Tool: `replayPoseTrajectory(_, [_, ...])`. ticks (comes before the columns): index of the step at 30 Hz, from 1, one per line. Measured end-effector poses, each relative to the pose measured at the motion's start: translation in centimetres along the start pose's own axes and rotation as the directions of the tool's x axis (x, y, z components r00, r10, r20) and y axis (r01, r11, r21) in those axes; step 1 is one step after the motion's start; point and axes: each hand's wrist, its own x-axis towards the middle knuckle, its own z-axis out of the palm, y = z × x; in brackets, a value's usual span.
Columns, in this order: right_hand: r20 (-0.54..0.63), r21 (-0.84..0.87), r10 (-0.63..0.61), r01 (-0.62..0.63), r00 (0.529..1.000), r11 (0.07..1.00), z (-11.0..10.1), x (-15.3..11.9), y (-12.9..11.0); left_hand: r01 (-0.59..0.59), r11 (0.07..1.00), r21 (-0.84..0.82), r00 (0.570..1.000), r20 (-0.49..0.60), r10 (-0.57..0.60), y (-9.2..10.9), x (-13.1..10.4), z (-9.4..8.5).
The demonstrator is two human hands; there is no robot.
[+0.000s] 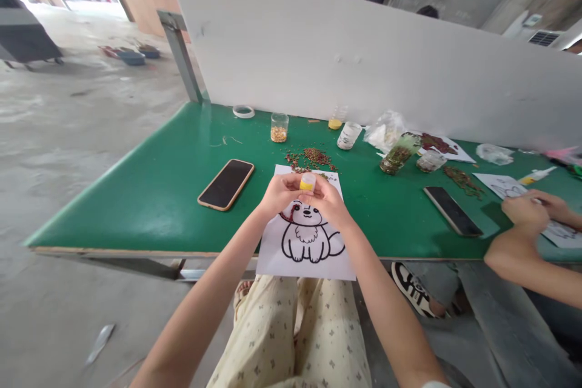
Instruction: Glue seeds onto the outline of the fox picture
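A small white glue bottle with a yellow label [308, 182] is held between both hands, its end facing up toward me. Its lower part is hidden by the fingers. My left hand [279, 195] curls around it from the left, and my right hand [331, 199] closes on it from the right. Below them lies a paper with a printed cartoon animal [307, 245], overhanging the table's front edge. Dark red bits stick to the left side of the animal's face. Just beyond the paper, reddish and green seeds [317, 157] are scattered in a loose pile.
The green table [150, 194] carries a phone [226, 185], a cup of corn kernels [279, 128], a tipped white jar [349, 136], a jar of green bits [400, 154] and a second phone [452, 211]. At right, a co-worker's hands [530, 209] rest over another drawing. A white board [341, 42] stands behind.
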Motion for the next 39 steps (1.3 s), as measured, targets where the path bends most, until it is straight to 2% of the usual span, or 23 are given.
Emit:
replayPoseTrajectory(18, [-0.146,0.15,0.05,-0.027,0.988,0.988,0.9,-0.2,0.1,-0.101,0.995,0.011,0.994,0.045,0.101,-1.3,0.0,-0.2])
replayPoseTrajectory(39, [-0.132,0.136,0.056,-0.038,0.99,0.99,0.9,0.1,0.0,-0.155,0.987,0.033,0.988,0.0,0.155,-1.4,-0.3,0.1])
